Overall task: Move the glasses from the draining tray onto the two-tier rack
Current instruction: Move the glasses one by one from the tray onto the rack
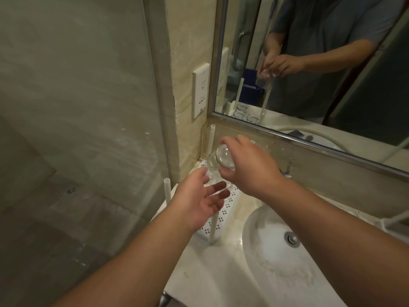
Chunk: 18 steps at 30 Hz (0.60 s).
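The right hand (250, 167) grips a clear upturned drinking glass (223, 158) over the white perforated two-tier rack (223, 209), the left hand (199, 202) relaxed beside, with seemingly several glasses (212, 180) already racked.

I'm looking down into a bathroom corner under dim, yellowish light. On my left stands a glass shower partition (77, 111) with water spots, beige tiled floor behind it. A cream marble-look wall (190, 41) carries a white socket plate (201, 90). A metal-framed mirror (332, 63) hangs above the pale stone surface (212, 273), which holds a white oval basin (265, 247) with a chrome drain (292, 239)
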Tool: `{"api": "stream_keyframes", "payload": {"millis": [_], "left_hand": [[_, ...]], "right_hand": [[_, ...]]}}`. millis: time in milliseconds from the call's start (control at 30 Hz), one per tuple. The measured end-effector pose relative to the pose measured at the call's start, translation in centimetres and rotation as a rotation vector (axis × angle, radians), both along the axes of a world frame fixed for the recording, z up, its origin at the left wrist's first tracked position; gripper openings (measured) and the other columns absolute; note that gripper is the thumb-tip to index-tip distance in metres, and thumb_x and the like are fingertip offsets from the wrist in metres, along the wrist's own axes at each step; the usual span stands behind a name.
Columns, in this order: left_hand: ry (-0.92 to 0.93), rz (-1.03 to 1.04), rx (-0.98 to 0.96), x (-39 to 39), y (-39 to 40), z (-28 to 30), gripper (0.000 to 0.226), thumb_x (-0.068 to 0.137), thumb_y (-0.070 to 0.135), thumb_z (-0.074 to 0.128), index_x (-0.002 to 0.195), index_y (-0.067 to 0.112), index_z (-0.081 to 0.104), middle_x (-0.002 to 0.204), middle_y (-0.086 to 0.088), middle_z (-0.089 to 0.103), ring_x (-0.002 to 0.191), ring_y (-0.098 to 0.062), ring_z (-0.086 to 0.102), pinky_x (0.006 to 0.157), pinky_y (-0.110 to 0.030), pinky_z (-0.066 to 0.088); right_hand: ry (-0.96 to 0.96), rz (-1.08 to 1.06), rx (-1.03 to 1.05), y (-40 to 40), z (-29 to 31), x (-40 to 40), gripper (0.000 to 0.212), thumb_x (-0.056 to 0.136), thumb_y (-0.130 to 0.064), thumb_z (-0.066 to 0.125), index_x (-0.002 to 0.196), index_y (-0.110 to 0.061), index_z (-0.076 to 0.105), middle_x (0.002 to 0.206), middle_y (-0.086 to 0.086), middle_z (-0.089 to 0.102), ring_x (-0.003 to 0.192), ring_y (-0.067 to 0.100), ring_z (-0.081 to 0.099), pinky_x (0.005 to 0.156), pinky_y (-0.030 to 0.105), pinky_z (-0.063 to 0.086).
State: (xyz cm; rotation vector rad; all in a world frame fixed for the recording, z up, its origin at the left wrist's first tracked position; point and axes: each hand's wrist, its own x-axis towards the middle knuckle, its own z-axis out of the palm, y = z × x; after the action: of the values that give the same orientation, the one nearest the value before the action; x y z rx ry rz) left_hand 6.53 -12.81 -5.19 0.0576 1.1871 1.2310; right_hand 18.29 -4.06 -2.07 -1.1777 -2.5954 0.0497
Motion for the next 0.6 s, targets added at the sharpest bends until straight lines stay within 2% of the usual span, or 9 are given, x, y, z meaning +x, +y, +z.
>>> {"api": "stream_keyframes", "payload": {"millis": [100, 233, 333, 400, 500, 533, 600], "left_hand": [[-0.185, -0.076, -0.033, -0.1, 0.1, 1.3, 0.056, 0.098, 0.052, 0.048, 0.130, 0.006, 0.051, 0.101, -0.014, 0.073, 0.079, -0.030, 0.071, 0.061, -0.032, 0.046], [-0.168, -0.127, -0.039, -0.1, 0.7, 2.2, 0.073, 0.092, 0.072, 0.038, 0.113, 0.006, 0.062, 0.076, -0.005, 0.068, 0.058, -0.023, 0.066, 0.059, -0.028, 0.044], [-0.211, -0.120, -0.058, -0.3, 1.2, 2.9, 0.079, 0.086, 0.080, 0.040, 0.109, 0.009, 0.067, 0.072, -0.006, 0.066, 0.057, -0.023, 0.063, 0.059, -0.028, 0.049], [-0.226, -0.138, -0.048, -0.7, 1.6, 3.3, 0.086, 0.080, 0.085, 0.043, 0.110, 0.009, 0.070, 0.081, -0.009, 0.069, 0.063, -0.026, 0.067, 0.062, -0.031, 0.054], [-0.219, -0.193, -0.028, -1.5, 2.1, 3.8, 0.103, 0.070, 0.089, 0.052, 0.121, 0.000, 0.067, 0.115, -0.014, 0.071, 0.098, -0.031, 0.070, 0.089, -0.039, 0.056], [-0.207, -0.212, -0.015, -1.6, 2.2, 3.9, 0.105, 0.068, 0.089, 0.055, 0.122, 0.000, 0.067, 0.118, -0.015, 0.070, 0.103, -0.032, 0.070, 0.093, -0.041, 0.054], [-0.159, -0.227, 0.025, -1.4, 2.4, 4.1, 0.096, 0.066, 0.087, 0.059, 0.121, 0.008, 0.070, 0.106, -0.012, 0.075, 0.093, -0.030, 0.073, 0.086, -0.041, 0.057]], "right_hand": [[0.027, 0.013, 0.036, -0.8, 0.5, -0.1, 0.059, 0.086, -0.042, 0.065, 0.137, -0.025, 0.042, 0.126, -0.003, 0.049, 0.099, 0.020, 0.058, 0.071, 0.035, 0.051], [0.048, 0.064, 0.110, -1.9, 0.9, -0.2, 0.057, 0.086, -0.037, 0.066, 0.137, -0.022, 0.044, 0.128, -0.003, 0.048, 0.100, 0.019, 0.056, 0.071, 0.034, 0.051], [0.075, 0.083, 0.170, -2.8, 1.1, -0.1, 0.059, 0.083, -0.031, 0.069, 0.135, -0.019, 0.046, 0.127, -0.002, 0.049, 0.099, 0.017, 0.056, 0.069, 0.032, 0.052], [0.126, 0.102, 0.191, -3.4, 1.0, 0.0, 0.060, 0.077, -0.024, 0.073, 0.132, -0.016, 0.050, 0.124, 0.001, 0.051, 0.097, 0.019, 0.056, 0.067, 0.032, 0.053], [0.264, 0.128, 0.213, -3.8, 0.4, 0.3, 0.057, 0.071, -0.017, 0.075, 0.125, -0.013, 0.055, 0.118, 0.006, 0.052, 0.091, 0.019, 0.054, 0.062, 0.031, 0.050], [0.304, 0.121, 0.222, -3.9, 0.2, 0.5, 0.056, 0.071, -0.018, 0.076, 0.123, -0.014, 0.056, 0.117, 0.005, 0.052, 0.088, 0.015, 0.051, 0.060, 0.028, 0.047], [0.353, 0.081, 0.233, -4.1, -0.3, 0.8, 0.056, 0.071, -0.021, 0.079, 0.121, -0.017, 0.054, 0.117, 0.003, 0.050, 0.083, 0.007, 0.042, 0.055, 0.020, 0.039]]}}
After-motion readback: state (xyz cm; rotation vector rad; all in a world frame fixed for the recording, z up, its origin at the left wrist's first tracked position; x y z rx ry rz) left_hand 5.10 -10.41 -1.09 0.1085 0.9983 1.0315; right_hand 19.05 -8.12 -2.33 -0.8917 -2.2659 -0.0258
